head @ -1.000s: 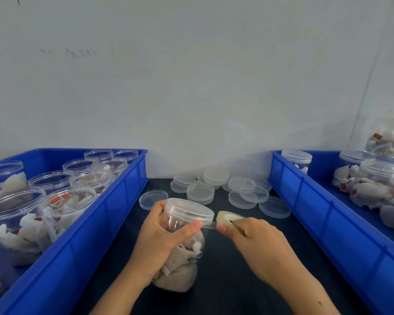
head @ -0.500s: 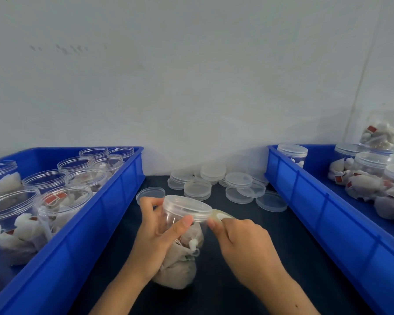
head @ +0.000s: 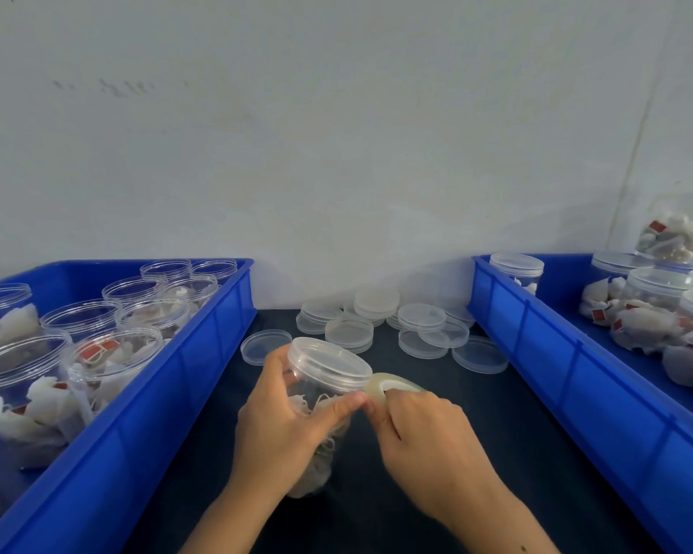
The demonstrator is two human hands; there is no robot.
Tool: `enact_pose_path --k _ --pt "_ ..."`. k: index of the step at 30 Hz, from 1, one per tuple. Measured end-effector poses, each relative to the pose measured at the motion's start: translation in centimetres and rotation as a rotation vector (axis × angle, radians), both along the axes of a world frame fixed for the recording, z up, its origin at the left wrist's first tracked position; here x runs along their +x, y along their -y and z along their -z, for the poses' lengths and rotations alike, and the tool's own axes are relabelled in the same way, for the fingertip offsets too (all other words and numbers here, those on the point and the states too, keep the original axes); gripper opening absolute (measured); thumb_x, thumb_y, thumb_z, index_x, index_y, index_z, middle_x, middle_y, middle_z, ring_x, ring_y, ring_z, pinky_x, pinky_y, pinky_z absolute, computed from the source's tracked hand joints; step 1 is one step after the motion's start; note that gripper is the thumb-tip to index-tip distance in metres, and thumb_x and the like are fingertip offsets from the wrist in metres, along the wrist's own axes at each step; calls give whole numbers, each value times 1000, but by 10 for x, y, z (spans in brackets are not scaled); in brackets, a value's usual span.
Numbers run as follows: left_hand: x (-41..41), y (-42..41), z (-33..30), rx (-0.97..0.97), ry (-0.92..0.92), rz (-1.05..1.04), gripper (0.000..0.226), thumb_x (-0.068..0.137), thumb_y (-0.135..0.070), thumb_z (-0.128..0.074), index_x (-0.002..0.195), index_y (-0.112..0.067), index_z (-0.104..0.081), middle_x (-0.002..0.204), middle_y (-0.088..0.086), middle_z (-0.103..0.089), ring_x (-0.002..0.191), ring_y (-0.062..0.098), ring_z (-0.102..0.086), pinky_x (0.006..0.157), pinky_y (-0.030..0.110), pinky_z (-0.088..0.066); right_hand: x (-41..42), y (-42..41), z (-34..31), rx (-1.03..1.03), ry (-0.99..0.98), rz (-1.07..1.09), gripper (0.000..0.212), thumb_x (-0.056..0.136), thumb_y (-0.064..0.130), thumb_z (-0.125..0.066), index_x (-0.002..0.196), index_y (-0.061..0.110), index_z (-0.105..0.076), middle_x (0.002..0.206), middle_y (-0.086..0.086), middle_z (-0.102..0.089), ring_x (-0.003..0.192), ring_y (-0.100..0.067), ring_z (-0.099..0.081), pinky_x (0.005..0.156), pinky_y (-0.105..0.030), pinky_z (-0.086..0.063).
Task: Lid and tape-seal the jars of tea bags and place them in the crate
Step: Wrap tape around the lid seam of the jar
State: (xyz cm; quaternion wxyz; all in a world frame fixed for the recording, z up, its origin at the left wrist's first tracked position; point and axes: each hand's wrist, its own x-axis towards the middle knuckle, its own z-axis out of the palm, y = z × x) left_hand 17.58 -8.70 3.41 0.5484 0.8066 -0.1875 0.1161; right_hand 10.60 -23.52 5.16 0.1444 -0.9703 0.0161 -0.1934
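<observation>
Between two blue plastic crates [head: 185, 397], on the dark tabletop [head: 497, 425], the left hand [head: 285, 425] grips a lidded clear plastic jar of tea bags [head: 325, 377]; the right hand [head: 429, 437] holds a clear tape roll [head: 393, 383] against its rim.

A pale, faintly scuffed wall [head: 337, 133] rises behind the table's far edge. A vertical seam [head: 637, 125] runs down it at right. The table [head: 497, 433] has a dark top, evenly lit.
</observation>
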Motion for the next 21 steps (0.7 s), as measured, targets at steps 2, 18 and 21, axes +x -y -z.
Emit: enact_pose_path --k 2,18,21 --pt "2 0 1 -10 -5 -26 100 42 -75 -69 129 -33 -45 119 -15 -59 110 8 -57 81 18 -43 0 -1 1 66 -12 4 53 99 53 -22 66 19 -46 63 2 -50 52 -12 -41 47 -23 -30" --pt "15 -7 -2 -193 -96 31 76 35 -65 -82 99 -31 -61 94 -19 -71 86 -2 -67 75 23 -52 -1 26 -13 242 -107 25 55 90 65 -39 64 17 -40 59 1 -41 53 -11 -35 53 -26 -30" --pt "16 -8 -3 -195 -110 57 75 36 -62 -87 99 -29 -61 93 -20 -71 84 -2 -68 72 21 -52 1 27 -12 226 -130 62 53 92 62 -38 65 17 -39 61 2 -43 56 -12 -37 55 -27 -31"
